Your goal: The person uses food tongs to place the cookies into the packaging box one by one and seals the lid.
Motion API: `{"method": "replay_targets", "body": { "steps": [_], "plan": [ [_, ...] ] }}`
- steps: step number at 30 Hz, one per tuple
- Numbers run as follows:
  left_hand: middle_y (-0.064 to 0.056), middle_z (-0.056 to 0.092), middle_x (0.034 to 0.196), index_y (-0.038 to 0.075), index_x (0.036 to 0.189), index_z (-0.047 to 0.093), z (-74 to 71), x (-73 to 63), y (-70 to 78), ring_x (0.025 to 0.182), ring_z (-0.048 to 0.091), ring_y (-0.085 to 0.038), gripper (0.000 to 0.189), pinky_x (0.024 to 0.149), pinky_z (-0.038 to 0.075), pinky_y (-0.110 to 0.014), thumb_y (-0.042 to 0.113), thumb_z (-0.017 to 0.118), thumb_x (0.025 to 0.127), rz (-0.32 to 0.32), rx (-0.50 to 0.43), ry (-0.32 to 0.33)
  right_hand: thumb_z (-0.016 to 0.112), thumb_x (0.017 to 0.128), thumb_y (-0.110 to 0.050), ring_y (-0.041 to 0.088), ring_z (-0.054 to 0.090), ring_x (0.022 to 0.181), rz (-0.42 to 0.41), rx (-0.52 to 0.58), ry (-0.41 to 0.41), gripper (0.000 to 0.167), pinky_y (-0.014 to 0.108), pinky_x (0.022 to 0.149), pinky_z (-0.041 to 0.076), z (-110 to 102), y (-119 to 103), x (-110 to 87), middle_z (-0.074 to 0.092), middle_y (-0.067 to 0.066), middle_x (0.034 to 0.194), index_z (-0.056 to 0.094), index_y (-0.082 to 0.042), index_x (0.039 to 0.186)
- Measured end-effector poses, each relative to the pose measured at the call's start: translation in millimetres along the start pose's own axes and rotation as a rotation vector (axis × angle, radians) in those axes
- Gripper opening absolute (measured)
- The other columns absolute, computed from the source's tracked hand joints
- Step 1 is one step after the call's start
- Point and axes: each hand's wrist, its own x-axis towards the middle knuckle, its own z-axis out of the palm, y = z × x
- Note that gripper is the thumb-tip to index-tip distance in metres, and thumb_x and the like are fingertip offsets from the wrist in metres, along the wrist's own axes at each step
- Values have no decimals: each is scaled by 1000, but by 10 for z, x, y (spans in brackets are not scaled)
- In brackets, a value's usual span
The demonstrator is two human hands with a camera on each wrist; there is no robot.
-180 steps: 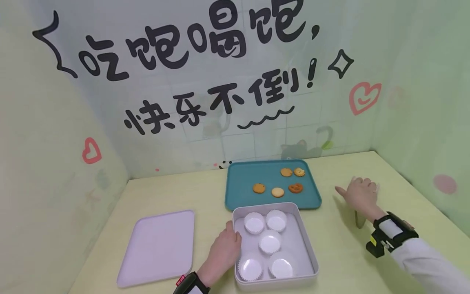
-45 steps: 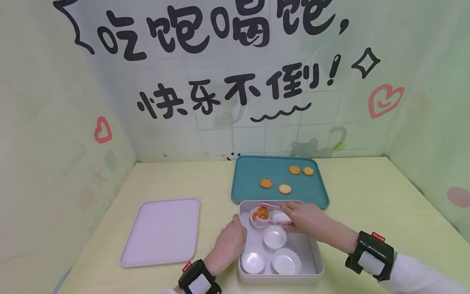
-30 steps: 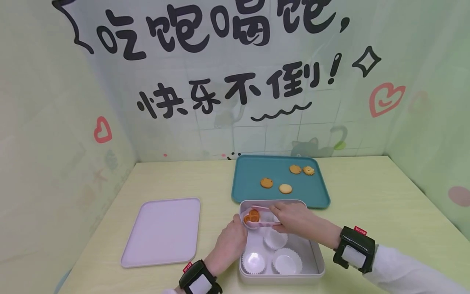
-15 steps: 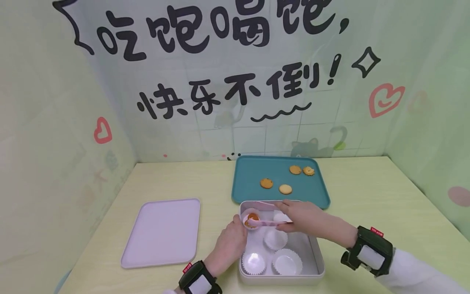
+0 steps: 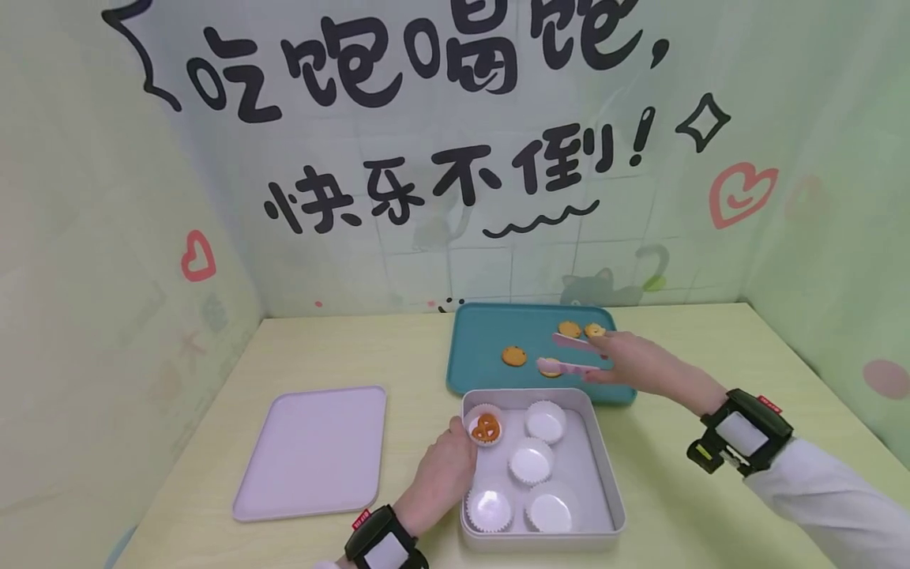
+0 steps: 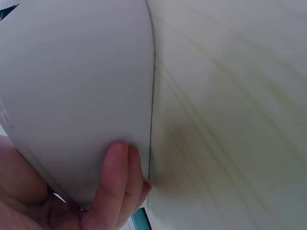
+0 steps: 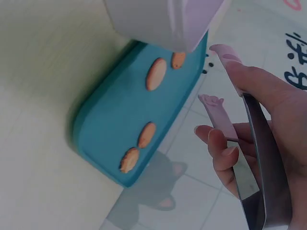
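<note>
Pink-tipped metal tongs are gripped by the right hand, their arms spread over the teal tray, where four biscuits are laid. The left wall of the pale box is pinched by the left hand; inside, a pretzel is held in the far-left of five paper cups.

Head view was bright, evenly lit, diffuse; soft-edged shadow on the surface beside the right sleeve. Lower paper cups ran close to washed out. Left wrist view was dimmer, hazy, low contrast: box wall flat grey, surface shaded near the left hand. Right wrist view was muted too; tongs had a dull metallic sheen.
</note>
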Motion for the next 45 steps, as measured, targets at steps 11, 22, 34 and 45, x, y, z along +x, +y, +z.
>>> {"method": "replay_targets", "body": {
  "steps": [11,22,34,45],
  "plan": [
    [-11,44,64,-13,102,42,22,-4,-9,51,51,-23,22,42,42,-33,7,43,94,-23,-13,3,69,80,-20,3,20,41,-50,-46,-122,57,22,45,23,206,277,155,36,-8,47,47,-5,131],
    [-11,44,63,-12,100,42,21,-9,8,52,52,-24,19,42,42,-35,6,44,93,-21,-25,11,63,85,-30,7,17,41,78,5,-232,51,24,44,18,212,266,213,46,1,47,50,-9,130],
    [-12,44,63,-12,98,42,19,-5,4,52,53,-26,18,41,42,-37,5,44,93,-20,-20,26,61,86,-30,6,13,42,59,-80,-187,42,23,42,17,219,258,308,34,-7,40,57,-11,124],
    [-12,45,64,-13,101,42,3,7,15,53,53,-24,21,42,43,-35,6,43,94,-27,-31,11,61,86,-21,6,14,42,10,-136,-157,43,23,43,16,234,315,277,23,-9,44,53,-12,127]
  ]
}}
